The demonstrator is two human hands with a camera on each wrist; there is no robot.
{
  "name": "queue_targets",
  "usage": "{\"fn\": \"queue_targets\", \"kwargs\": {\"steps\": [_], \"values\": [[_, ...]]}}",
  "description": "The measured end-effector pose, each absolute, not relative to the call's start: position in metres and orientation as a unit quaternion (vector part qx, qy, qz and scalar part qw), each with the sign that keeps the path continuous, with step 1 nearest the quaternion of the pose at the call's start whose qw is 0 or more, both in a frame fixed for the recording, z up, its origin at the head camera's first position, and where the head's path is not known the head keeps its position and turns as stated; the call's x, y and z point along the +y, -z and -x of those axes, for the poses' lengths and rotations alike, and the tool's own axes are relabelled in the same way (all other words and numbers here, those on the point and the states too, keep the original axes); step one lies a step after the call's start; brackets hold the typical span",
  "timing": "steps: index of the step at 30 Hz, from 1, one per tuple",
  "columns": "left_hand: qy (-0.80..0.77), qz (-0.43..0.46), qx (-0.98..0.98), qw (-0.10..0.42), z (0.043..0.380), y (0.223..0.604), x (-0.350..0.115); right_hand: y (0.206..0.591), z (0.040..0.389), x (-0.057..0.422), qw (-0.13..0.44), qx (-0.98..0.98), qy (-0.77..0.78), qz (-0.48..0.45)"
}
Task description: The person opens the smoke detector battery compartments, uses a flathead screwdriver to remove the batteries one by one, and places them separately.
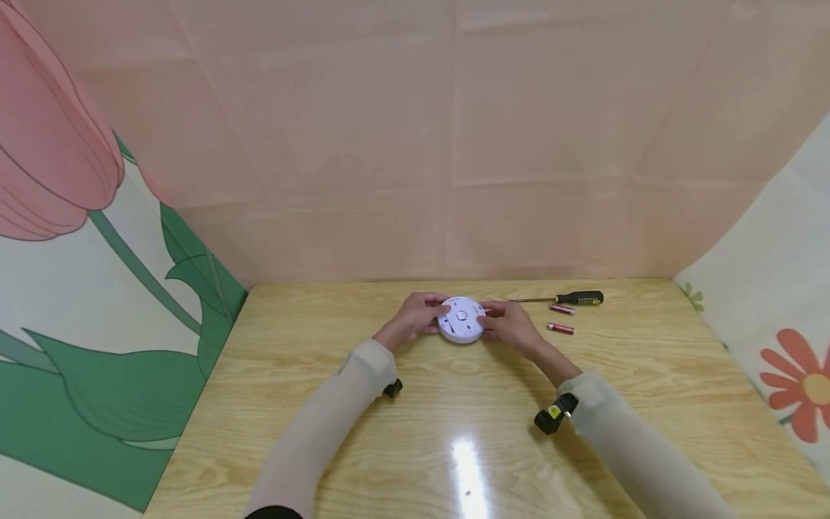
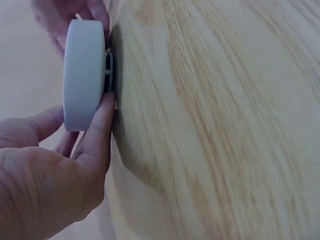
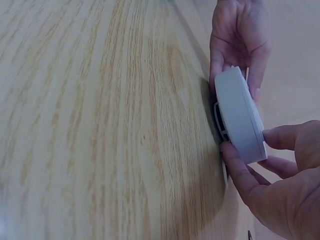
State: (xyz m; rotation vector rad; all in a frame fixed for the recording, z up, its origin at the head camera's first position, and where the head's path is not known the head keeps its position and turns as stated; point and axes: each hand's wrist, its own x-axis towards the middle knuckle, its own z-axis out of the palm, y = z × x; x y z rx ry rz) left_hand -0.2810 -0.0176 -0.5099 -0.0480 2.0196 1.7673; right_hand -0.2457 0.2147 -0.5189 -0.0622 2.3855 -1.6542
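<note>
A white round smoke detector (image 1: 462, 333) is held between both hands near the back of the table, its flat slotted side facing up. My left hand (image 1: 417, 316) grips its left edge, with the thumb on the top face and fingers underneath. On the opposite edge my right hand (image 1: 514, 326) pinches it the same way, thumb above and fingers below. Both wrist views show the smooth side wall of the detector (image 2: 84, 75) and a dark vented part on its underside, close over the wood. The right wrist view has the right hand (image 3: 285, 185) at the detector's near edge.
A screwdriver (image 1: 579, 298) with a black and yellow handle lies to the right, its shaft pointing toward the right hand. Two red batteries, an upper battery (image 1: 561, 309) and a lower battery (image 1: 560, 329), lie beside it. The wooden table (image 1: 324, 310) ends at a pinkish backdrop (image 1: 363, 144).
</note>
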Motion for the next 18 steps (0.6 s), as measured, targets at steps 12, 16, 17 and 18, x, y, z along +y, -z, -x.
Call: {"fn": "queue_targets", "kwargs": {"steps": [12,16,17,18], "values": [[-0.649,0.032,0.727,0.222,0.2820,0.5085,-0.0131,0.5191,0.2427,0.2121,0.107,0.804,0.584,0.023],[-0.654,0.034,0.724,0.219,0.2832,0.5108,-0.0125,0.5192,0.2415,0.2119,0.101,0.794,0.599,0.024],[-0.654,0.035,0.723,0.218,0.2833,0.5111,-0.0124,0.5190,0.2411,0.2117,0.099,0.793,0.601,0.023],[-0.656,0.036,0.722,0.217,0.2833,0.5113,-0.0123,0.5188,0.2408,0.2113,0.097,0.791,0.604,0.024]]}}
